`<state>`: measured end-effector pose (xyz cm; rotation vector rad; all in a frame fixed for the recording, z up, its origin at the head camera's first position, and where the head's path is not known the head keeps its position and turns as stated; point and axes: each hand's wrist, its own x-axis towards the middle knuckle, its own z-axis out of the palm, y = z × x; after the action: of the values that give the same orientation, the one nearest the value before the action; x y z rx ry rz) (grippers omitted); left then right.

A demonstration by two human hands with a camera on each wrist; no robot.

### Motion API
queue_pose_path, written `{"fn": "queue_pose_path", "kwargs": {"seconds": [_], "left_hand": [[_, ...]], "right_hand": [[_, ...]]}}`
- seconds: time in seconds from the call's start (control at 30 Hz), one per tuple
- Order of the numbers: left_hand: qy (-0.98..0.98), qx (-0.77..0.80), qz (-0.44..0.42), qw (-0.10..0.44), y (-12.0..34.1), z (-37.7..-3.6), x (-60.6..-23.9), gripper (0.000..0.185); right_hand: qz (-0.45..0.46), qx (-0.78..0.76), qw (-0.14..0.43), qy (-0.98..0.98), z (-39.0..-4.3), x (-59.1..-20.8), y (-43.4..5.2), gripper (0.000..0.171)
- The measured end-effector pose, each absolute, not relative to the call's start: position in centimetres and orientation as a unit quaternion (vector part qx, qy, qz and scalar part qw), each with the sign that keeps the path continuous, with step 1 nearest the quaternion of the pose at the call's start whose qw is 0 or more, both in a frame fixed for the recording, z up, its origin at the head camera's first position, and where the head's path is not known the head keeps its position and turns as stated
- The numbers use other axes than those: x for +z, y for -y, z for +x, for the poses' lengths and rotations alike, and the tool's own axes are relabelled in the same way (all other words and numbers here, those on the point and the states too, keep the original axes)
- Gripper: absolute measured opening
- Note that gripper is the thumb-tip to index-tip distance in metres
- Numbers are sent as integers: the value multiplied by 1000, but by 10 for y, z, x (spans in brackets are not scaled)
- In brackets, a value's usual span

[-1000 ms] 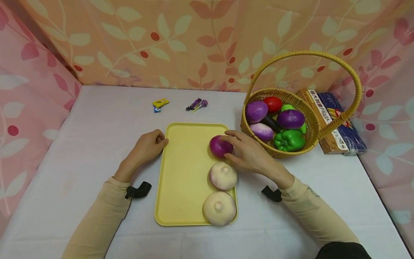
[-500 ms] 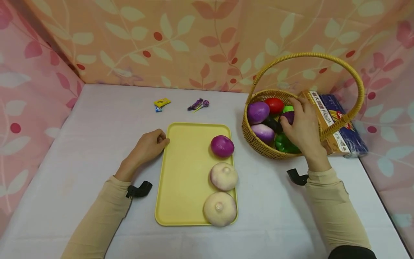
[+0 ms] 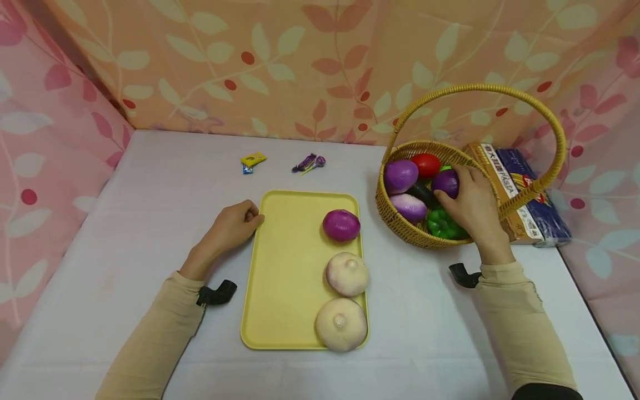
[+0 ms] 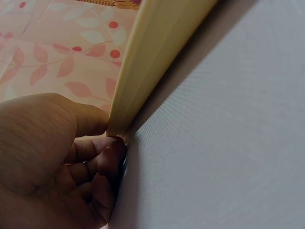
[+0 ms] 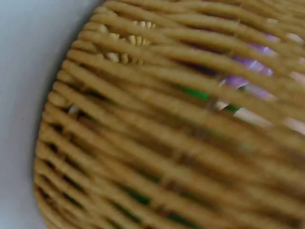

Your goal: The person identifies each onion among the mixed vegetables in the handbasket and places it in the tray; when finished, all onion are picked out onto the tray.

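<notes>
Pick step: right hand (image 3: 472, 205) in the wicker basket (image 3: 400, 222), fingers curled round a purple onion (image 3: 446, 182) at its 1 o'clock; left hand (image 3: 231, 226), fingers curled, steadies the yellow tray (image 3: 285, 266) at its 9 o'clock edge; next, I'd judge, lift clear of the handle.

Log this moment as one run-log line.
left hand: grips tray edge | right hand: grips purple onion in basket | tray: three onions

Both arms wear long beige sleeves (image 3: 160, 333); a small black camera mount (image 3: 216, 293) sits at each wrist; hands bare.
</notes>
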<state>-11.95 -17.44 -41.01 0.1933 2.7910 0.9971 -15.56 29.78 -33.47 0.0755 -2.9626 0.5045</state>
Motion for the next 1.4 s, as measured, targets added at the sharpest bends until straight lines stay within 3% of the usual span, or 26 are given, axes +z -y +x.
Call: {"fn": "queue_pose_path", "kwargs": {"seconds": [0.17,0.3,0.5,0.73,1.4], "left_hand": [[-936,334,66,89,174,-120,-411,24],[-936,334,65,90,174,-120,-411,25],[-936,336,59,88,175,-121,-413,25],[-934,341,65,83,176,-120,-413,24],[-937,333,71,80,174,-120,-410,24]], "right_hand": [[53,224,176,957,-136,-322,-273,65],[160,259,213,928,-110,-314,-232,66],[369,234,176,882,-65,-320,-167,63],[498,194,107,838,-27,-338,-124,61],[555,79,53,827,-1,-365,-112,61]]}}
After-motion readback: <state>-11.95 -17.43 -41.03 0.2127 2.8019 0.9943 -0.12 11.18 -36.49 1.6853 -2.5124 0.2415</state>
